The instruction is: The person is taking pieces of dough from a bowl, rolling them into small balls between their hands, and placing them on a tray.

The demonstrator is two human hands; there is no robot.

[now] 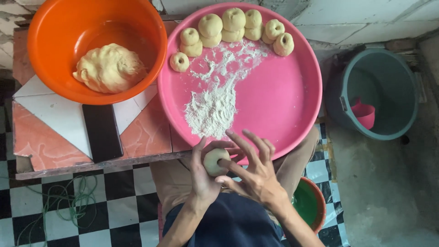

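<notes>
1. Cupping a dough ball [213,162] in the left hand [204,176], grip curled round it, just at the near rim of the pink tray [283,100].
2. Poking its middle with one finger of the right hand [256,176], the other fingers spread apart, clasping nothing.
3. Sitting finished at the tray's far edge: about ten rings [233,28], beside loose flour [212,107].
4. Waiting unshaped in the orange bowl [45,45]: a big dough lump [109,68], so probably well short of done.

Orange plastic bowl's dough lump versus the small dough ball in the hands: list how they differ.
The big rough dough lump lies shaggy and irregular in the orange plastic bowl; the small round dough ball is smooth and compact. The lump rests untouched; the ball sits in the left hand with the right hand pressing a finger into it. Both are pale yellow.
</notes>
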